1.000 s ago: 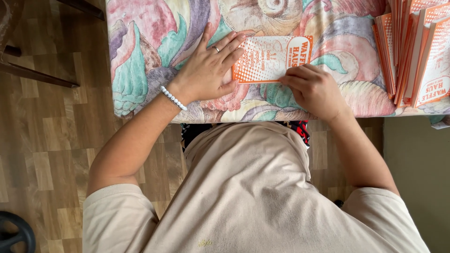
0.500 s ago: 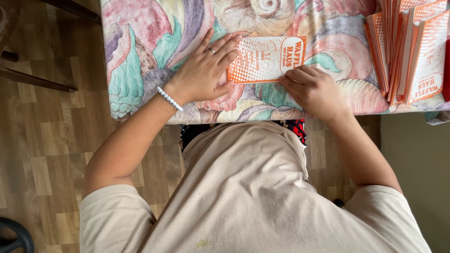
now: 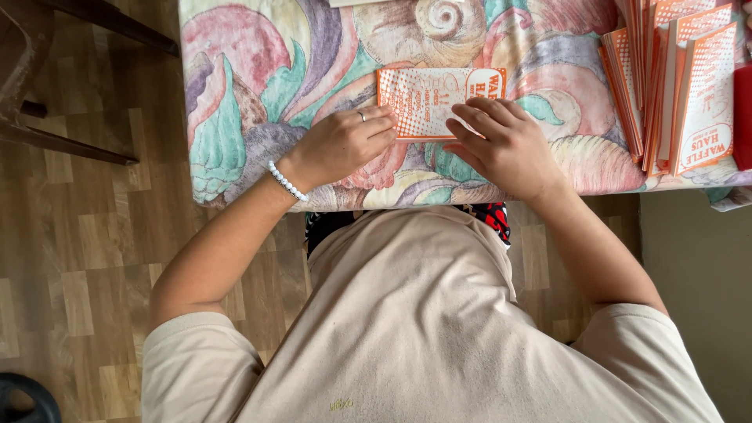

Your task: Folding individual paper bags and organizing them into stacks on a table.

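Observation:
An orange-and-white paper bag (image 3: 427, 98) lies flat on a table covered by a cloth with a pastel shell pattern (image 3: 251, 102). My left hand (image 3: 345, 145), with a ring and a white bead bracelet, rests at the bag's left lower edge, fingertips touching it. My right hand (image 3: 501, 141) presses down on the bag's lower right part, fingers spread over it. Neither hand grips anything.
A stack of the same orange-and-white paper bags (image 3: 681, 86) stands at the table's right end. A red thing (image 3: 742, 117) shows at the far right edge. Wooden floor lies to the left, with dark furniture legs (image 3: 70, 141). A dark round object (image 3: 23, 399) sits bottom left.
My left hand has slid off the bag's top to its left lower edge. My right hand has moved up onto the bag. The view has shifted.

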